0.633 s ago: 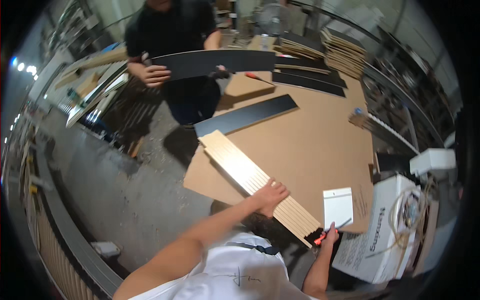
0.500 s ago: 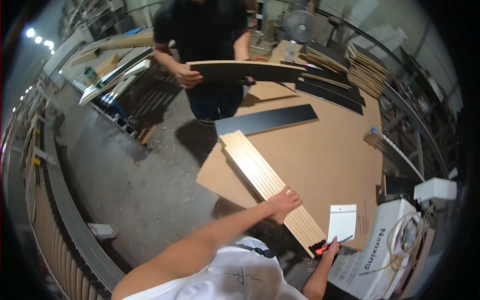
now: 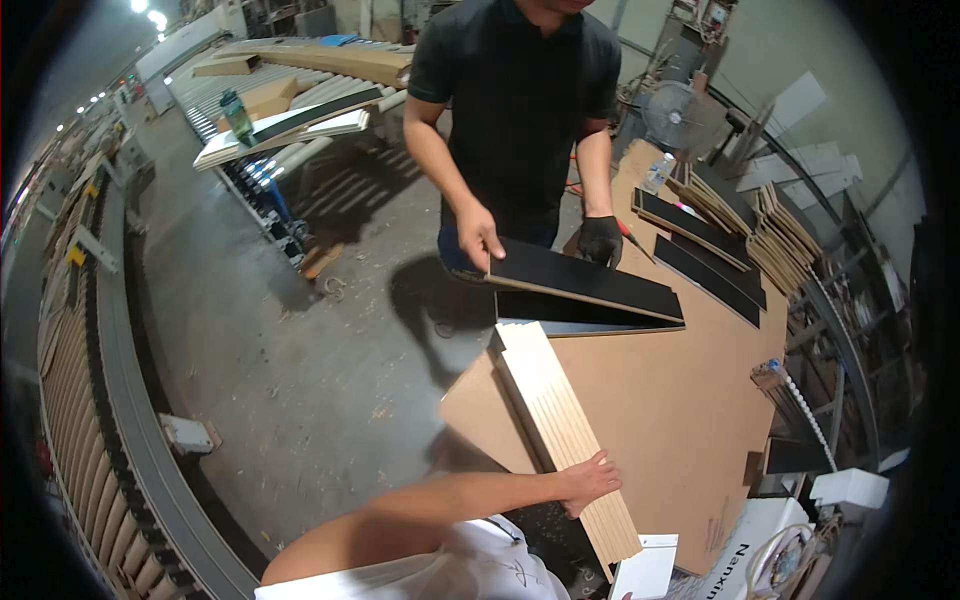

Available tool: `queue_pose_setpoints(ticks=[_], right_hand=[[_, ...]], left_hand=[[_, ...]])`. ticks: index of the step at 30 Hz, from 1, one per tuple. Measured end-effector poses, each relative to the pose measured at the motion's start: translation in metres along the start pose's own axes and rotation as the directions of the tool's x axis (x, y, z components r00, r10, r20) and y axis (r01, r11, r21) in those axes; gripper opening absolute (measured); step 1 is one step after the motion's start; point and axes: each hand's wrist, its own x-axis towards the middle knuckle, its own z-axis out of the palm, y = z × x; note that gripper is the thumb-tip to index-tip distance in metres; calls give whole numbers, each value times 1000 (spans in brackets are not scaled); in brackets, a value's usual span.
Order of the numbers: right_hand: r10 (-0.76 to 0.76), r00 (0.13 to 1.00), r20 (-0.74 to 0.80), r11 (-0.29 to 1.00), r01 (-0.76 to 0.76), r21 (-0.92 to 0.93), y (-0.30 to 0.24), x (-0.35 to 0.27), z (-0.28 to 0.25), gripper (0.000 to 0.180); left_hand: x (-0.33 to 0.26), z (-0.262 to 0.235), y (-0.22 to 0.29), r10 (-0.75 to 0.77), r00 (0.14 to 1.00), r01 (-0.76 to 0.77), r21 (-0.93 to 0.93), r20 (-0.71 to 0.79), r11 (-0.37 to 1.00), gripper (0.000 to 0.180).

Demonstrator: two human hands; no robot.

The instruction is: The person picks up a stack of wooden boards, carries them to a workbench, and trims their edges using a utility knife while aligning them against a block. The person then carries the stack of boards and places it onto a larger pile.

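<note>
My left hand (image 3: 590, 482) lies across a stack of long, narrow pale wooden boards (image 3: 560, 405), its fingers curled over one edge and the thumb side on the other. The boards stand with their light edges up, near the left border of a cardboard-covered table (image 3: 690, 420). At the near end of the stack is a flat white rectangular piece (image 3: 646, 566). Only what looks like a fingertip of my right hand (image 3: 627, 596) shows under it at the picture's lower border; the rest is out of sight.
Across the table, a person holds a black board (image 3: 590, 279) over another dark board (image 3: 580, 325), bare hand at one end, gloved hand (image 3: 600, 240) behind it. More black boards (image 3: 707, 280) and stacked panels (image 3: 785, 240) lie far right. Roller conveyors (image 3: 90, 490) run along the left.
The other person's black board has come down over the dark one on the table. My right hand, earlier holding a red-and-black tool, has nearly left view; the white piece now meets the stack's end.
</note>
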Motion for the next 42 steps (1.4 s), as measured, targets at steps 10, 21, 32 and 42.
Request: queue_pose_setpoints(ticks=[10, 21, 32, 42], right_hand=[[559, 773, -300, 826, -489, 279, -44, -186, 73, 44], [413, 817, -404, 895, -281, 347, -66, -256, 143, 47], [338, 813, -475, 925, -194, 325, -83, -264, 106, 43], [56, 810, -583, 906, 204, 371, -61, -236, 41, 33]], left_hand=[[-10, -19, -15, 18, 998, -20, 18, 67, 1000, 92], [-14, -23, -16, 46, 997, -47, 18, 59, 999, 88], [-38, -42, -23, 47, 992, -43, -30, 121, 999, 84], [-43, -49, -25, 35, 984, -29, -38, 177, 999, 74]])
